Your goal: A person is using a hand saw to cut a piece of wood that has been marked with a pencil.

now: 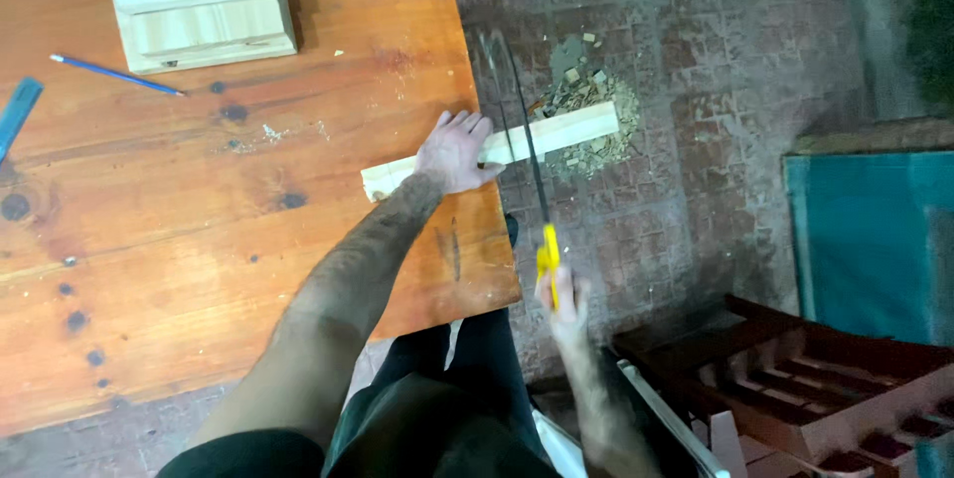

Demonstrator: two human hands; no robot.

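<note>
Head view, landmark: the reddish-brown knotty wooden table (199,239).
Pale wooden strip (492,148): lies across the table's right edge, one end on the top, the other jutting out over the paved floor (715,90).
Left hand (454,152): arm stretched forward over the table, palm down, fingers spread flat, pressing the strip at the table's edge; open, not wrapped round it.
Right hand (561,304): off the table's right side, forearm raised, fist closed round the yellow handle.
Yellow-handled saw (532,180): blurred blade crosses the strip just beyond the table edge.
Sawdust pile (588,110): on the floor under the overhang.
Table's far part: pale wooden box (199,3), blue pencil (117,75).
</note>
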